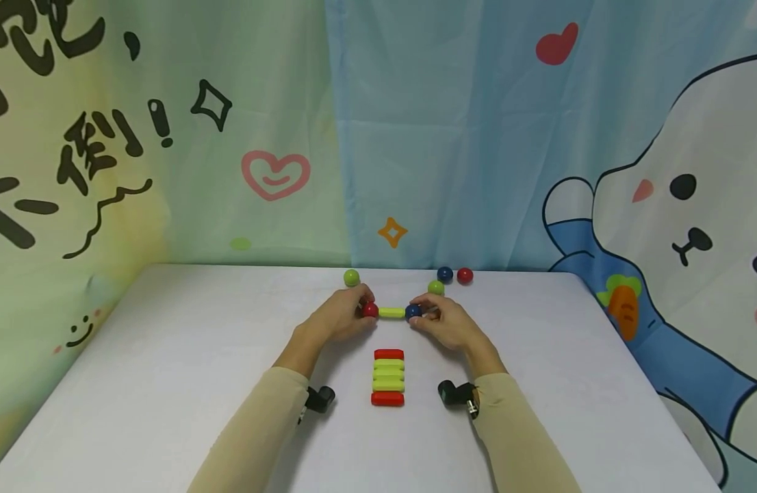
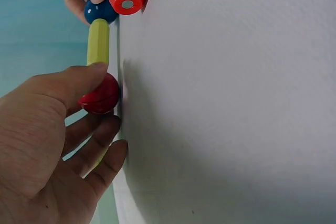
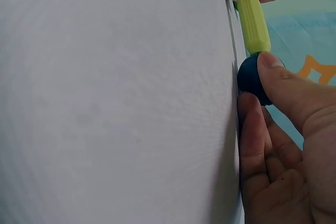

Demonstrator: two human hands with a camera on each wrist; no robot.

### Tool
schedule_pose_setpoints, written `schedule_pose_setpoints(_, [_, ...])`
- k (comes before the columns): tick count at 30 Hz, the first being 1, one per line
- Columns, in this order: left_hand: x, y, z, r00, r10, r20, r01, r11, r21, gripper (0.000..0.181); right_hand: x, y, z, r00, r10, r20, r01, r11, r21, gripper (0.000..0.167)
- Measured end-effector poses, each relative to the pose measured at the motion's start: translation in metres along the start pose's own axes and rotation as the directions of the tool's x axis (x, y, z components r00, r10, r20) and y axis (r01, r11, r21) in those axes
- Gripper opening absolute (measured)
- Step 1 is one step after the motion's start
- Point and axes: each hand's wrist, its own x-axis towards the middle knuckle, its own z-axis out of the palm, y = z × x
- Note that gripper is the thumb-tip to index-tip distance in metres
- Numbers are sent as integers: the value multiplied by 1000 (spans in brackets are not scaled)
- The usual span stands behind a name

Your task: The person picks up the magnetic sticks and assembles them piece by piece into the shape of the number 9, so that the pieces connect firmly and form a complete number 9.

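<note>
Head view shows us two hands working at the far middle of a white table (image 1: 169,383), holding a short joined piece between them. We see the left hand (image 1: 341,316) pinching a red ball (image 1: 370,310) between thumb and fingers, and the right hand (image 1: 450,324) pinching a dark blue ball (image 1: 413,311) in the same manner. A yellow-green rod (image 1: 391,313) runs left to right between the two balls, meeting one at each end; in both wrist views we find each thumb close to the joint. Nearer, below this piece, we have a row of five rods lying side by side: a far red rod (image 1: 389,354), three yellow-green ones (image 1: 388,375) and a near red rod (image 1: 387,398). Beyond the left hand sits a green ball (image 1: 351,277); just beyond the right hand is a second green ball (image 1: 436,287), with a spare blue ball (image 1: 445,274) and, to its right, a spare red ball (image 1: 465,276) near the far edge. Behind the table we see a printed cloth (image 1: 415,137).
</note>
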Motion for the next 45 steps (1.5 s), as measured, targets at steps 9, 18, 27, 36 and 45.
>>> schedule_pose_setpoints(9, [-6,0,-3,999,-9,-48,10,1000,15,47,0,-3,-1,1000,-9,3,9,1000,9,36])
schedule_pose_setpoints(18, [-17,-9,2,995,35,-93,-34,999,14,35,1,5,9,1000,-8,21,7,1000,11,35])
schedule_pose_setpoints(27, [-25,-9,-6,992,108,-67,-105,993,45,21,0,4,6,1000,2,5,-2,1000,0,35])
schedule_pose_setpoints(36, [-31,2,-10,984,167,61,-167,986,-6,16,1,2,2,1000,6,13,-6,1000,-1,37])
schedule_pose_setpoints(45, [-30,16,-9,965,201,171,-191,979,-69,10,2,2,-1,1000,10,16,-10,1000,10,36])
